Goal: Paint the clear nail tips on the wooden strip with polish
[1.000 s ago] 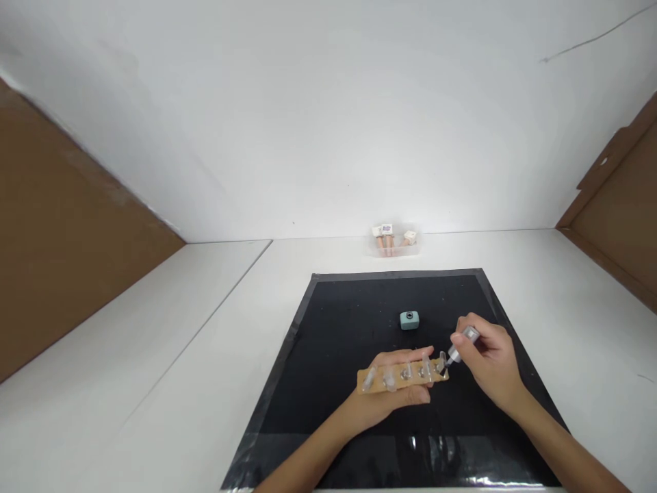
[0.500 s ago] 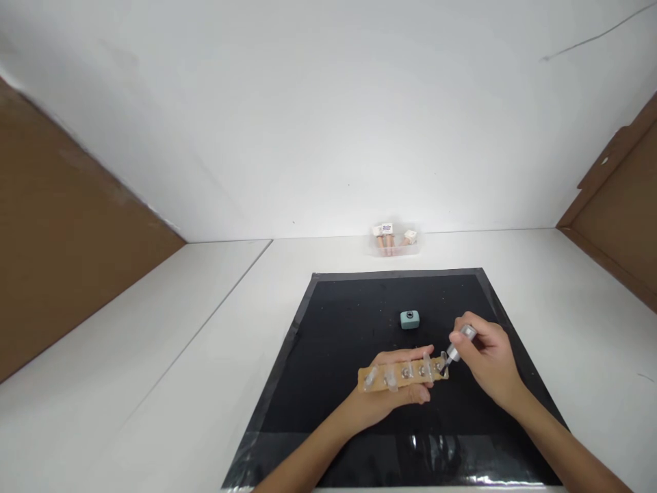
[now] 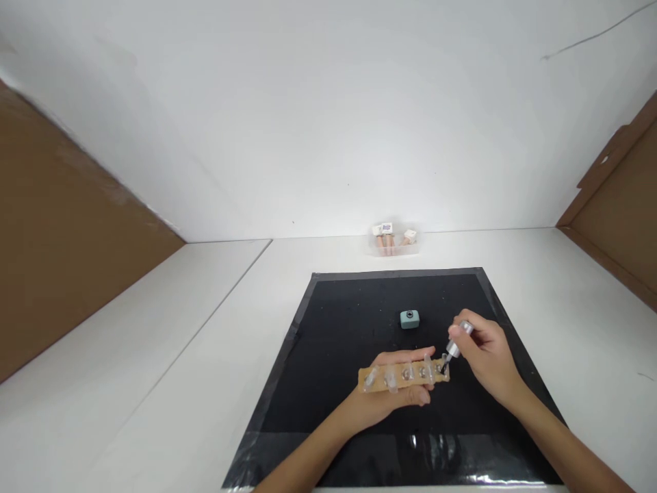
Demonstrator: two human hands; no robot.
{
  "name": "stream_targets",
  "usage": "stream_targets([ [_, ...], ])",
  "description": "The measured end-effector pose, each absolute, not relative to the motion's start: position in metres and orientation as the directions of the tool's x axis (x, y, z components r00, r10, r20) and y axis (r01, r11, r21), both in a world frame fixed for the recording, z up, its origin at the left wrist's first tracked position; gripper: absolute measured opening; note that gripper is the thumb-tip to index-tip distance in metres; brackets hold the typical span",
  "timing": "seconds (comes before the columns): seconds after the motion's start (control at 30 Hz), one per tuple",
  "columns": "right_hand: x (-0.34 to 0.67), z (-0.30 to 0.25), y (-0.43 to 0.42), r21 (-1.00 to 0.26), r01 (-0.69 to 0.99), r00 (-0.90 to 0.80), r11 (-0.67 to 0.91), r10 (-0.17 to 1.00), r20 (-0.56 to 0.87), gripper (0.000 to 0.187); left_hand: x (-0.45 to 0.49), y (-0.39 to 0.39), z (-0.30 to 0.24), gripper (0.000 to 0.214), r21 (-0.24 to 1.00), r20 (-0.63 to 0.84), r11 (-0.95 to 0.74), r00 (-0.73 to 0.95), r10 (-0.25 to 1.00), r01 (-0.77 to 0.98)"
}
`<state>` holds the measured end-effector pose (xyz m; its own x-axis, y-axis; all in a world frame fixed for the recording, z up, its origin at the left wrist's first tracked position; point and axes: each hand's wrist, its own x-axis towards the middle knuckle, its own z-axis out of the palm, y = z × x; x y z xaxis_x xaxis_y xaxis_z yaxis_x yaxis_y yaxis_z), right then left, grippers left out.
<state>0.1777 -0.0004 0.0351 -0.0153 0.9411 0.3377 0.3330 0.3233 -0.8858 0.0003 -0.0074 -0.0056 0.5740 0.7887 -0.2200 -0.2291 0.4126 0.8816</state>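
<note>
My left hand (image 3: 386, 397) grips a tan strip (image 3: 377, 383) that carries several clear false nail tips, holding it level over the black mat (image 3: 333, 349). My right hand (image 3: 487, 363) pinches a small silver-capped brush (image 3: 454, 348). Its dark tip touches the rightmost nail tip on the strip. A small teal bottle (image 3: 409, 319) stands open on the mat just beyond both hands.
The mat lies on a white table (image 3: 154, 383). A clear tray (image 3: 394, 245) with a few small bottles sits at the back by the white wall. Brown cardboard panels (image 3: 66, 233) stand at the left and right sides.
My right hand has shifted slightly left and tilted the brush more upright over the rightmost nail tip. The left hand and strip have stayed put.
</note>
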Motion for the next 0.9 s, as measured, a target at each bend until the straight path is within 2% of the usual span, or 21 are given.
stream_targets([
  [0.23, 0.1762, 0.0352, 0.0005, -0.892, 0.376, 0.158, 0.249, 0.932, 0.327, 0.038, 0.0, -0.0092, -0.0077, 0.057, 0.853, -0.238, 0.451, 0.573, 0.784, -0.262],
  [0.3, 0.1766, 0.0359, -0.0001, -0.89, 0.355, 0.127, 0.286, 0.929, 0.348, 0.037, -0.0007, -0.0085, -0.0083, 0.058, 0.868, -0.24, 0.438, 0.575, 0.783, -0.234],
  [0.4, 0.1778, 0.0366, -0.0016, -0.862, 0.33, -0.007, 0.384, 0.914, 0.405, 0.036, 0.0, -0.0074, -0.0065, 0.059, 0.893, -0.229, 0.403, 0.57, 0.789, -0.2],
  [0.5, 0.1786, 0.0355, -0.0023, -0.821, 0.367, -0.083, 0.437, 0.895, 0.439, 0.036, 0.0017, -0.0072, -0.0026, 0.058, 0.908, -0.226, 0.38, 0.559, 0.798, -0.176],
  [0.73, 0.1792, 0.0315, 0.0007, -0.776, 0.517, 0.087, 0.361, 0.88, 0.467, 0.038, 0.0005, -0.0077, -0.0036, 0.058, 0.927, -0.23, 0.354, 0.56, 0.796, -0.123],
  [0.83, 0.1803, 0.0331, 0.0011, -0.781, 0.515, 0.131, 0.354, 0.868, 0.48, 0.039, -0.0007, -0.0079, -0.0063, 0.058, 0.934, -0.214, 0.336, 0.564, 0.797, -0.121],
  [0.9, 0.1805, 0.0349, 0.0006, -0.785, 0.481, 0.101, 0.391, 0.864, 0.493, 0.039, -0.0011, -0.008, -0.0065, 0.058, 0.933, -0.22, 0.341, 0.569, 0.793, -0.115],
])
